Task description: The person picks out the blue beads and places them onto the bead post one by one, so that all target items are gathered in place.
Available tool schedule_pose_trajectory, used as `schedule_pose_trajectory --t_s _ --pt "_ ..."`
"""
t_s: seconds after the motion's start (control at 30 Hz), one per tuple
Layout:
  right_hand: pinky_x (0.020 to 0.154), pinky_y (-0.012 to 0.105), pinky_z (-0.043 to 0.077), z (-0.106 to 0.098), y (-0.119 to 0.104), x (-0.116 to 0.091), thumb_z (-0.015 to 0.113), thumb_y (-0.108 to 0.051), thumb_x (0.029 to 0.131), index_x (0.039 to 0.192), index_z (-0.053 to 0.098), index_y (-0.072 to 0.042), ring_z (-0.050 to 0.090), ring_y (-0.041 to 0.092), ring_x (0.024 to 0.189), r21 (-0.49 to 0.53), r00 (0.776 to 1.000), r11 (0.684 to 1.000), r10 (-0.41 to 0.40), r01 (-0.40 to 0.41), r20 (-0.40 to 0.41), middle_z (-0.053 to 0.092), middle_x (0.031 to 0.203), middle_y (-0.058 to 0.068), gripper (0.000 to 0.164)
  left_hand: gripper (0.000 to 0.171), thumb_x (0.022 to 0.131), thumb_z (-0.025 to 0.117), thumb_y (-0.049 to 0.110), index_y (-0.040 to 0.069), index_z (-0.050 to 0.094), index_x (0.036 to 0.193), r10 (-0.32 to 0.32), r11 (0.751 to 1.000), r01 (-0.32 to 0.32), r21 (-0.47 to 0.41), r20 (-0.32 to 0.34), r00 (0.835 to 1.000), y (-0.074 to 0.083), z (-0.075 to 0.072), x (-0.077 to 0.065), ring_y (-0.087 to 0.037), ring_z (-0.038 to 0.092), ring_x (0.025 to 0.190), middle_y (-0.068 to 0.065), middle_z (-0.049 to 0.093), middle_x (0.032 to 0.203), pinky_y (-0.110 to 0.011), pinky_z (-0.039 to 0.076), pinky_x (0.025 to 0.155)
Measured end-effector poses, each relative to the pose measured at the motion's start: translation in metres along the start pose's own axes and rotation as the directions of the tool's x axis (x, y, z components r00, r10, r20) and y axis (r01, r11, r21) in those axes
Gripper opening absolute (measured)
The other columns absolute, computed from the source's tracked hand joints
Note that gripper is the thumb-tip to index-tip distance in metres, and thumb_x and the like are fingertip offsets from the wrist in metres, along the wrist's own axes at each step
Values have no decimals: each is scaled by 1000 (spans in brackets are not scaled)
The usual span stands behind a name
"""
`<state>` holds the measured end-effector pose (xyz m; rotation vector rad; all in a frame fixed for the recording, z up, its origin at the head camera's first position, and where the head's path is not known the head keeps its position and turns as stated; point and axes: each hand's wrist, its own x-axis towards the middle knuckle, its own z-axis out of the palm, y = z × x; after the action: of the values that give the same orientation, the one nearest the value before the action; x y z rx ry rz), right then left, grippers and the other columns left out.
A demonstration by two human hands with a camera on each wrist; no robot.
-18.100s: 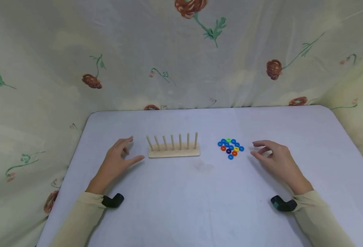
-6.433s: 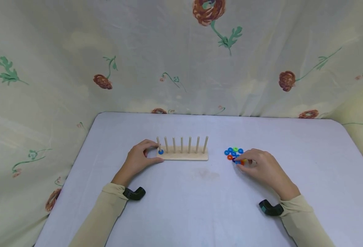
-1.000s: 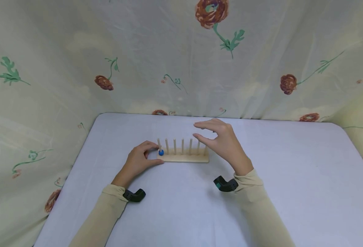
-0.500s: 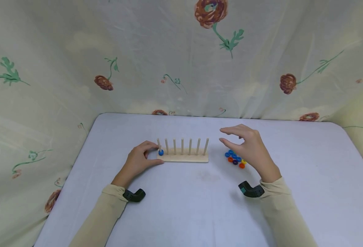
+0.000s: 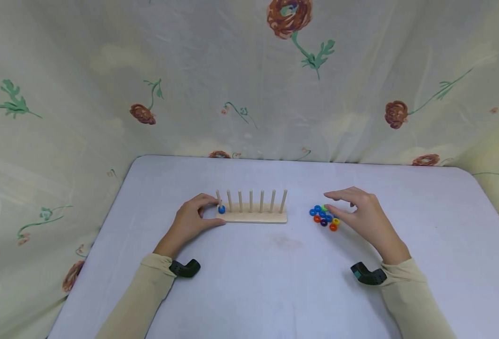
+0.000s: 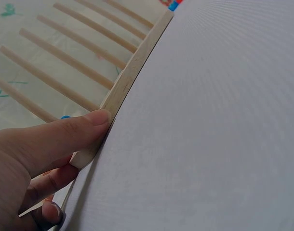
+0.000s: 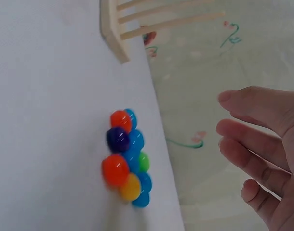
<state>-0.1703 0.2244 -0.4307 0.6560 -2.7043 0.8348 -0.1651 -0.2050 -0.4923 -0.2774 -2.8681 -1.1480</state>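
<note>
My left hand (image 5: 190, 218) grips the left end of a pale wooden peg rack (image 5: 253, 217), thumb along its front edge and fingers behind. The rack stands on the table with several upright pegs. Blue bead (image 5: 221, 210) sits low on the leftmost peg; the left wrist view shows only a sliver of blue behind the thumb. Right of the rack lies a loose cluster of round beads with holes: several blue, plus orange (image 7: 115, 169), yellow (image 7: 130, 187), dark purple (image 7: 118, 139) and green (image 7: 144, 162). My right hand (image 5: 365, 214) hovers over the cluster's right side, thumb and fingers apart, holding nothing.
A white-covered table (image 5: 249, 282) carries everything, its back edge meeting a flowered curtain (image 5: 215, 70). Dark camera mounts (image 5: 184, 268) sit at both wrists, the right mount (image 5: 368, 274) low over the cloth.
Over the last second my right hand moved from above the rack rightward and down to the beads. Since the oldest frame, my left hand took hold of the rack and blue appeared on its leftmost peg.
</note>
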Motion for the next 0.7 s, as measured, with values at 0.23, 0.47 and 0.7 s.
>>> schedule_pose_trajectory --t_s 0.23,0.47,0.7 --pt "73 35 54 2 16 -14 85 -9 85 114 79 -9 70 27 100 -27 999 999 33 -33 26 78 109 10 30 55 74 94 33 14 75 122 9 1000 -9 -3 -1 1000 -3 1 0 -13 44 71 -1 69 115 -23 35 61" --pt "84 54 58 -1 32 -26 79 -11 90 114 79 -9 69 35 108 -30 982 989 147 -145 115 77 114 14 24 56 74 94 34 15 75 122 11 1000 -11 3 0 1000 -4 3 2 -13 44 70 0 69 115 -23 35 61" --pt "94 60 54 1 45 -30 77 -11 92 113 79 -8 68 38 112 -35 969 982 191 -187 160 76 114 16 22 56 74 94 33 14 75 122 -2 1000 2 1 -2 1000 -2 1 0 -13 44 71 -1 69 113 -23 35 61"
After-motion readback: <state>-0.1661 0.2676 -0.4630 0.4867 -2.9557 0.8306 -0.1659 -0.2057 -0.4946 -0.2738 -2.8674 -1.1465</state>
